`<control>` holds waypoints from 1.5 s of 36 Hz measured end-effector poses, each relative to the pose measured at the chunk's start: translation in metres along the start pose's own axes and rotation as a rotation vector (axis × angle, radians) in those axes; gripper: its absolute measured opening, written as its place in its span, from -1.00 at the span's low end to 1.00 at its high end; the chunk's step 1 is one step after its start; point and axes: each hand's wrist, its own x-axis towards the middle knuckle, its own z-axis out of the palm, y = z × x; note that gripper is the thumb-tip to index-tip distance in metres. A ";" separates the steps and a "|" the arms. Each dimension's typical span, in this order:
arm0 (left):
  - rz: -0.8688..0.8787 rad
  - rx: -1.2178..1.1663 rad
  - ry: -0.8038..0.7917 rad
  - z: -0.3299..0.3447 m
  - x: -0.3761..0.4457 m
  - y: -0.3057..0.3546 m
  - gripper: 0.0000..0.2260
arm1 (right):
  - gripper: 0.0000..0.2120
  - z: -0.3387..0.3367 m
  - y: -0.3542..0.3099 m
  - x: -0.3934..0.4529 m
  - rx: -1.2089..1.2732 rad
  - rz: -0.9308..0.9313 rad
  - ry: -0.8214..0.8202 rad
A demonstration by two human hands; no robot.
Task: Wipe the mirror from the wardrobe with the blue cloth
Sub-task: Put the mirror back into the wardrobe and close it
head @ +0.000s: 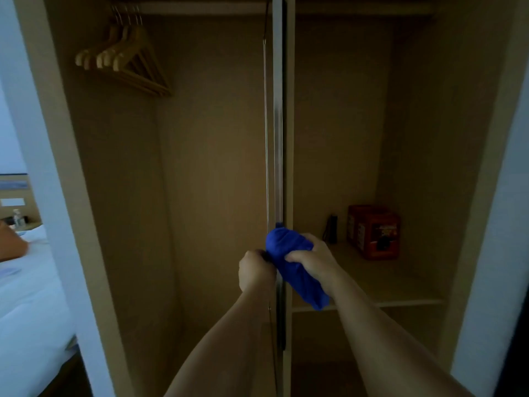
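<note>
Both forearms reach in from the near edge toward the middle of the open wardrobe [86, 196]; left hand [255, 271] is curled closed on the thin edge of the panel [277, 138] that stands edge-on at centre, fingers wrapped round it; right hand [312, 260] is closed round the blue cloth [292, 253], bunched into a thick roll with its tail hanging down toward the near side; cloth top touches the panel edge just above the left hand.

Mirror: I judge the edge-on panel to be the mirrored door, but no reflective face shows from here, so cannot confirm; wiping not yet begun on any visible glass.

Handling, as judgement: cloth is soft, light, limp; it holds best bunched in the palm as now, then flattened against the glass; panel is stiff, likely heavy and fragile if glazed, slippery on its face; take it by the edge, as the left hand does.

Farther right, a shelf [400, 285] carries a red box [373, 232] and a small dark object [332, 229]; far upper left, wooden hangers [126, 64] on the rail; a bed [25, 296] lies at far left outside the wardrobe.
</note>
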 end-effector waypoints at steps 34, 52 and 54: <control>-0.626 -1.071 -0.330 0.047 0.065 -0.039 -0.69 | -0.48 0.067 0.049 0.096 -0.991 -0.351 0.382; -0.740 -1.207 -0.444 0.063 0.110 -0.058 -0.62 | -0.45 0.082 0.058 0.138 -1.005 -0.271 0.375; -0.731 -1.205 -0.460 0.064 0.109 -0.057 -0.62 | -0.46 0.082 0.059 0.138 -1.004 -0.275 0.383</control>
